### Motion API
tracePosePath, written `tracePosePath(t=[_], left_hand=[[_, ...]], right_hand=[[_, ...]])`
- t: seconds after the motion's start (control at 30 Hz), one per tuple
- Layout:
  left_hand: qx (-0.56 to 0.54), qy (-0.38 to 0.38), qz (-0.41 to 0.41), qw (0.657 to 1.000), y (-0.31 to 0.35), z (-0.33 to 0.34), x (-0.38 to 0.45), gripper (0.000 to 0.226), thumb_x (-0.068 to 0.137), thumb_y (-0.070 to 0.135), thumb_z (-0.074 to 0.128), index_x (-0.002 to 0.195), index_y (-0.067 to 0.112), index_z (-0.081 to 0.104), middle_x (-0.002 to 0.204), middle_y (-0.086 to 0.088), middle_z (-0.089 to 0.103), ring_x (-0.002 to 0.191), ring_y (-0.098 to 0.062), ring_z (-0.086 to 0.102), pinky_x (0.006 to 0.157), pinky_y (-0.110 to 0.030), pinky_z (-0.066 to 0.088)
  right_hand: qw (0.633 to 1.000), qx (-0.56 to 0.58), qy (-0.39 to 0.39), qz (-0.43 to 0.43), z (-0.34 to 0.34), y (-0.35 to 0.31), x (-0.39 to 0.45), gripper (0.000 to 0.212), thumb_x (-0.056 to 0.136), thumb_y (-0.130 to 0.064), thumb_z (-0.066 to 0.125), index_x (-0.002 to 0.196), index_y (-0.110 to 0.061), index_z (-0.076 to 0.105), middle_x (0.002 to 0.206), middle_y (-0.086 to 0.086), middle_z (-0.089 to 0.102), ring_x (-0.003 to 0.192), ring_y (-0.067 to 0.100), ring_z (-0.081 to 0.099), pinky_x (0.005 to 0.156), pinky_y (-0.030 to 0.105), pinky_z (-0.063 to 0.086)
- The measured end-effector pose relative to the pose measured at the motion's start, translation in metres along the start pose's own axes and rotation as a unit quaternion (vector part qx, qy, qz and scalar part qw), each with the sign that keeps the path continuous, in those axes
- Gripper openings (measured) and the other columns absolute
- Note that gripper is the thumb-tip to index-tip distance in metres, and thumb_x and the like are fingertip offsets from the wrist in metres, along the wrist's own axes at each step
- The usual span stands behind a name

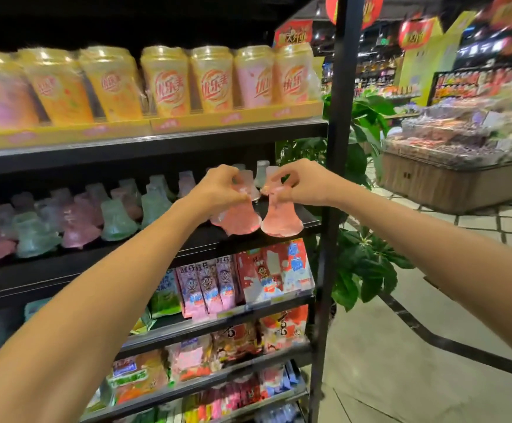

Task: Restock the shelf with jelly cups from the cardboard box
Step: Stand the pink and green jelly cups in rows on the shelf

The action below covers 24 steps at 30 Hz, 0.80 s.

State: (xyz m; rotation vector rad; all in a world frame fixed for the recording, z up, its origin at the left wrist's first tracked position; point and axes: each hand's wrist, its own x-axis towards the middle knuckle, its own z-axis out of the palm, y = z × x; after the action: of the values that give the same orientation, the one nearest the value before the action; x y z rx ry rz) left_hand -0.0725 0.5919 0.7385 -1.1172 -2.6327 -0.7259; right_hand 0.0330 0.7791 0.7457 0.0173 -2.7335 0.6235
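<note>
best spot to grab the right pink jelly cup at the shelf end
Grip the right pink cup at its narrow neck near the top, coming from above and the front, as the right hand pinches it. The body flares wide toward the base, and the left pink cup crowds its left side.

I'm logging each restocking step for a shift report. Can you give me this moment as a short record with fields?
place: shop aisle, black shelf
left hand: pinches the top of a pink jelly cup
right hand: pinches the top of a second pink jelly cup
where the held cups are: side by side at the shelf's right end, bases at the front edge; set down or not, cannot tell
already on that shelf: pink and green jelly cups to the left
shelf above: tall drink cups in yellow trays
cardboard box: not in view
</note>
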Motion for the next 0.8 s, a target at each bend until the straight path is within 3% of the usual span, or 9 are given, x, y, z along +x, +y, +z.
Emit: tracePosePath(t=[0.17,0.33,0.6,0.7,0.8], left_hand=[[0.018,-0.015,0.032,0.999,0.003,0.002,0.041,0.04,0.081,0.028,0.072,0.116,0.01,0.063,0.109,-0.004,0.06,0.091,-0.016,0.056,0.064,-0.02,0.04],[0.026,-0.026,0.054,0.998,0.004,0.015,0.079,0.041,0.083,0.027,0.067,0.12,0.011,0.063,0.118,-0.005,0.062,0.098,-0.016,0.057,0.079,-0.028,0.047],[0.075,-0.089,-0.002,0.993,0.0,0.037,0.122,0.033,0.091,0.038,0.057,0.121,0.025,0.055,0.112,-0.002,0.062,0.095,-0.02,0.056,0.074,-0.03,0.04],[0.127,-0.152,-0.047,0.979,-0.001,0.051,0.135,0.044,0.096,0.042,0.048,0.135,0.023,0.046,0.129,-0.008,0.057,0.115,-0.026,0.052,0.092,-0.034,0.039],[0.166,-0.165,-0.08,0.969,-0.001,0.06,0.144,0.052,0.098,0.041,0.049,0.143,0.017,0.043,0.145,-0.008,0.046,0.134,-0.028,0.041,0.106,-0.037,0.032]], right_hand=[[0.998,-0.041,0.005,0.043,-0.012,0.018,0.015,0.047,0.083,-0.027,0.071,0.128,-0.015,0.065,0.116,0.005,0.066,0.102,0.018,0.062,0.081,0.024,0.047],[0.996,-0.062,0.004,0.068,-0.021,0.031,0.035,0.046,0.088,-0.023,0.064,0.132,-0.018,0.06,0.127,0.006,0.062,0.104,0.018,0.058,0.083,0.023,0.045],[0.989,-0.099,0.004,0.111,-0.012,0.042,0.069,0.039,0.092,-0.023,0.054,0.129,-0.013,0.061,0.127,0.012,0.062,0.109,0.028,0.061,0.085,0.03,0.05],[0.988,-0.106,-0.003,0.116,-0.007,0.044,0.073,0.04,0.095,-0.022,0.05,0.133,-0.01,0.055,0.132,0.013,0.057,0.115,0.029,0.058,0.089,0.033,0.051],[0.985,-0.119,-0.028,0.121,0.003,0.047,0.077,0.04,0.095,-0.017,0.048,0.133,-0.007,0.054,0.132,0.015,0.056,0.114,0.029,0.058,0.086,0.032,0.052]])
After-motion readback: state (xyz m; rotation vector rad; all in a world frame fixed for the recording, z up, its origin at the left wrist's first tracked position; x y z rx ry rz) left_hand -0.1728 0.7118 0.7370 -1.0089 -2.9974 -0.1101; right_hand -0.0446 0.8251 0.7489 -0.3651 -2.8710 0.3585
